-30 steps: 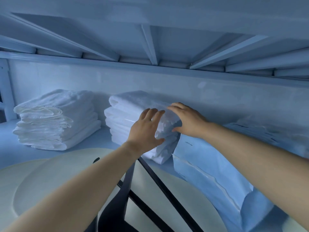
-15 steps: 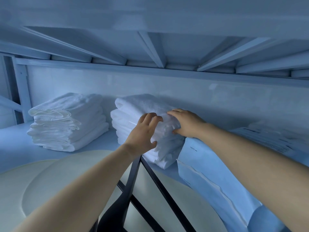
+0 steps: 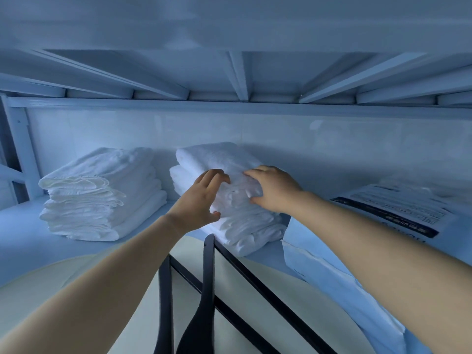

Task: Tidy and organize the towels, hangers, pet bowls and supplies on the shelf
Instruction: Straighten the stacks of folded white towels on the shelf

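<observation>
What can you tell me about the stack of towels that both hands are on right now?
The middle towel stack is white, looks like soft terry cloth, folded and piled several layers high. It sits on the shelf near the back wall, slightly askew, lower layers bulging forward. The left hand presses its front; the right hand rests on its top right edge. A blue bag lies beside it.

Shelf contents — colours

White towel stacks (image 3: 102, 195) (image 3: 229, 195); black hangers (image 3: 204, 290); pale-blue package (image 3: 339, 284) with black-banded printed label (image 3: 398, 210), right of frame — cream round pieces (image 3: 38, 284), lower left.
</observation>
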Available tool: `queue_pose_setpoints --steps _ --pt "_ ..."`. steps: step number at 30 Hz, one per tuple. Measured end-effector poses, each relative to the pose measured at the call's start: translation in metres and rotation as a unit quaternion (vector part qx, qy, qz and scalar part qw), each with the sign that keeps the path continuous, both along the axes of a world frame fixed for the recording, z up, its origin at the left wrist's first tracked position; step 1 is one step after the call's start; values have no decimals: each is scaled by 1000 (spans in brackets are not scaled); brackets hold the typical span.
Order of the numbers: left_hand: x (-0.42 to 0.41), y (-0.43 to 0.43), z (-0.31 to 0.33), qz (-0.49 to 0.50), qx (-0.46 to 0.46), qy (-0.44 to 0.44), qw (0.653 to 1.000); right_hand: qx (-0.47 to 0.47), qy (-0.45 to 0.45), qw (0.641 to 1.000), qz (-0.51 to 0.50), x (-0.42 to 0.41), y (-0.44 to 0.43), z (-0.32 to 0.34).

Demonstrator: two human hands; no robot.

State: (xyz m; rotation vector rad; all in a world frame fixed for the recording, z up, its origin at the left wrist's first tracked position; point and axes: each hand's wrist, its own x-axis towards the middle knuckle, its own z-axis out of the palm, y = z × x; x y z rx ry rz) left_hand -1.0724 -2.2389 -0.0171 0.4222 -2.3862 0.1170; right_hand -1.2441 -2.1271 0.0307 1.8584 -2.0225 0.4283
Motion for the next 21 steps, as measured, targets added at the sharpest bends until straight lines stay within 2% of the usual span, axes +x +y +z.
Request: queue_pose_setpoints --steps 9,13,21 --pt "31 -29 8 11 18 -7 1000 -23 -16 999 26 25 -17 -9" --pt "36 -30 5 26 38 14 999 -19 -14 999 27 31 -22 -8" --pt "17 -8 -5 -6 12 61 998 -18 -2 1000 2 16 -16 -4"
